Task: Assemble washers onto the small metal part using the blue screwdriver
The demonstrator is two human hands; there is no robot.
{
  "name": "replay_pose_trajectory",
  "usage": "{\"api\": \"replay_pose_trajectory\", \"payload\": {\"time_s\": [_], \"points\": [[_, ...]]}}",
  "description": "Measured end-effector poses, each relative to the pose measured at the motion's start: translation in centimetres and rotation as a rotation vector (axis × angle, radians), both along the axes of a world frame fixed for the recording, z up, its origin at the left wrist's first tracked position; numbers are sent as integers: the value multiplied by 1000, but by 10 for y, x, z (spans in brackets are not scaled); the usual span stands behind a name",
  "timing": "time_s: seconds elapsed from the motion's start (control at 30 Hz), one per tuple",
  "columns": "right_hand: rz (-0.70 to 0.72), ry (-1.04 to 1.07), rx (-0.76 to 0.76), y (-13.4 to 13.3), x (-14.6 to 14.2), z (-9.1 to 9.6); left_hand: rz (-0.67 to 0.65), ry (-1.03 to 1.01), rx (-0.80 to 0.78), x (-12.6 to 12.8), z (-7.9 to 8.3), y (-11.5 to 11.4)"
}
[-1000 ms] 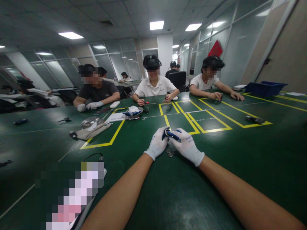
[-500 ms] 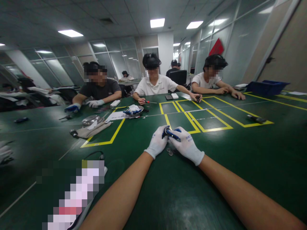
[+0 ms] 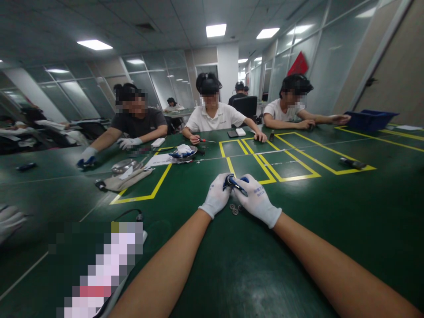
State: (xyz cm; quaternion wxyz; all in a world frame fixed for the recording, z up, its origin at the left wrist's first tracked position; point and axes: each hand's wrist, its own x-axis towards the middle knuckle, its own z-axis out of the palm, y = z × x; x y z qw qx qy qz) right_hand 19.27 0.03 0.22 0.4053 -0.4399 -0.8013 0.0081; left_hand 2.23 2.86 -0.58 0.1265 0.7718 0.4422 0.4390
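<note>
Both my hands wear white gloves with blue palms and meet above the green table. My left hand (image 3: 217, 194) is closed around one end of a dark handheld device (image 3: 229, 179), where a pale ring shows. The fingers of my right hand (image 3: 255, 194) are closed on the same device from the other side. Much of it is hidden by the gloves, so its exact kind cannot be made out. Just below my hands lie several small round metal discs (image 3: 235, 211), partly covered by the right glove.
Yellow tape (image 3: 281, 179) marks rectangles on the table (image 3: 212, 269). A metal bowl (image 3: 191, 154) with gloves stands ahead, and a steel dish (image 3: 123, 166) to the left. A dark device (image 3: 352, 163) and blue bin (image 3: 371, 120) are at right. Three co-workers sit opposite.
My hands keep almost the same grip and place. Across the table, one co-worker's gloved hand moves outward left, another's hand leaves a dark object, and the right co-worker reaches toward the blue bin.
</note>
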Motion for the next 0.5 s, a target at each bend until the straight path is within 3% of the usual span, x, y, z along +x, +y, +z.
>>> {"api": "replay_pose_trajectory", "payload": {"time_s": [0.5], "points": [[-4, -62, -1, -1, 0, 0, 18, 2, -23, -1, 0, -1]]}}
